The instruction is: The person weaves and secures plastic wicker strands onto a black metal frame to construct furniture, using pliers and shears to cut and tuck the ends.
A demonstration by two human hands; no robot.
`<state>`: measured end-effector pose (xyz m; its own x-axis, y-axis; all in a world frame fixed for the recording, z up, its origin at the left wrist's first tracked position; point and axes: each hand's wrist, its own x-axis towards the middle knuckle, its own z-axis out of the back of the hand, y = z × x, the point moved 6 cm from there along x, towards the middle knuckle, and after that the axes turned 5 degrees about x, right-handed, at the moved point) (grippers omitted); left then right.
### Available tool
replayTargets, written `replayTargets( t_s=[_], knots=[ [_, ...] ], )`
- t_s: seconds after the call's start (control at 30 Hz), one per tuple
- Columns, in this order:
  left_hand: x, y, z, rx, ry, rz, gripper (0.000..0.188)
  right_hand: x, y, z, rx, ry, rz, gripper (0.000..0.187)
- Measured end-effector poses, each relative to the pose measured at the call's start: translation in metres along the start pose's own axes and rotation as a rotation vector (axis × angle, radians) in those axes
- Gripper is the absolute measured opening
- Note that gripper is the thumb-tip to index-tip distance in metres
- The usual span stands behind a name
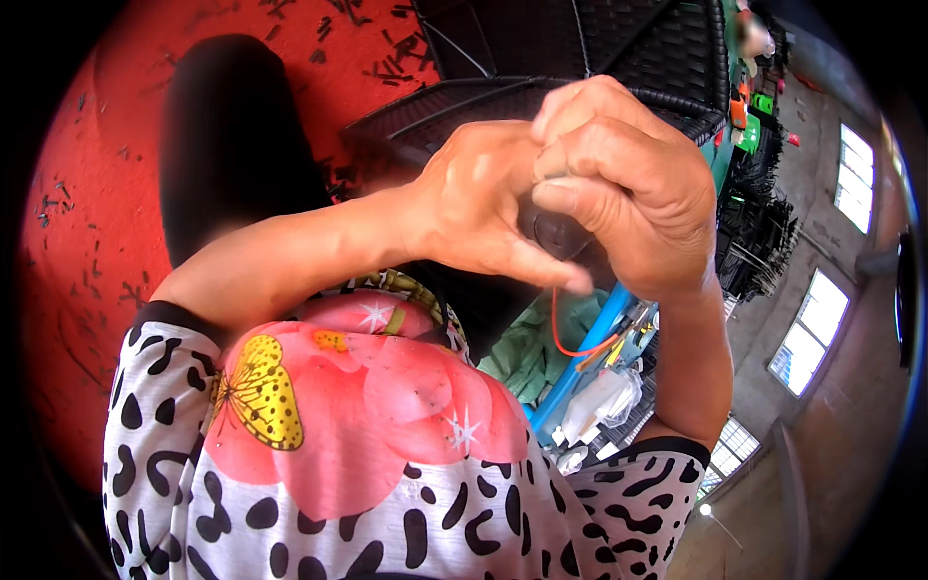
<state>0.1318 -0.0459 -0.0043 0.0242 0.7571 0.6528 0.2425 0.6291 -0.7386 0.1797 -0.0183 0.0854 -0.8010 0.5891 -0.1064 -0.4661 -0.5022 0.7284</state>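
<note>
Dark scraps [391, 70] strewn on red floor [126, 213]: small dropped part could get lost there. Left hand [474, 198] wrapped round dark rounded object [559, 233] between hands, thumb outstretched below; slack grip could let object twist. Thin orange cord [570, 351] bows underneath, could snag on blue-edged tray [561, 394]. Right hand [633, 184] curled closed beside it, anything pinched hidden; slip could scuff black woven wicker piece [638, 43] beyond.
</note>
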Motion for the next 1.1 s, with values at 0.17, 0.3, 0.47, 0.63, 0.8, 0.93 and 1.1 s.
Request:
replayTargets(
  t_s=[0.17, 0.3, 0.47, 0.63, 0.8, 0.93, 1.1],
  knots=[
    [-0.006, 0.002, -0.001, -0.832, 0.184, 0.478, 0.032, -0.001, 0.005, 0.002, 0.012, 0.064, -0.046, 0.011],
    [-0.01, -0.008, -0.001, -0.808, 0.154, 0.587, 0.021, -0.005, 0.006, 0.003, 0.074, -0.007, -0.095, 0.009],
    [-0.009, -0.006, 0.002, -0.794, 0.06, 0.6, 0.013, -0.007, 0.006, 0.003, 0.102, -0.095, -0.121, 0.008],
    [-0.005, -0.007, -0.004, -0.756, 0.146, 0.543, 0.005, -0.028, 0.001, 0.017, 0.31, -0.513, -0.062, 0.023],
    [-0.007, -0.008, -0.006, -0.818, 0.139, 0.595, 0.013, -0.043, 0.03, 0.009, -0.42, -0.295, -0.024, 0.032],
    [-0.008, -0.006, -0.008, -0.83, 0.157, 0.61, 0.016, -0.041, 0.038, 0.007, -0.467, -0.168, -0.151, 0.025],
    [-0.005, -0.008, -0.018, -0.902, 0.216, 0.587, 0.012, -0.039, 0.042, 0.014, -0.458, -0.03, -0.26, 0.019]
  ],
)
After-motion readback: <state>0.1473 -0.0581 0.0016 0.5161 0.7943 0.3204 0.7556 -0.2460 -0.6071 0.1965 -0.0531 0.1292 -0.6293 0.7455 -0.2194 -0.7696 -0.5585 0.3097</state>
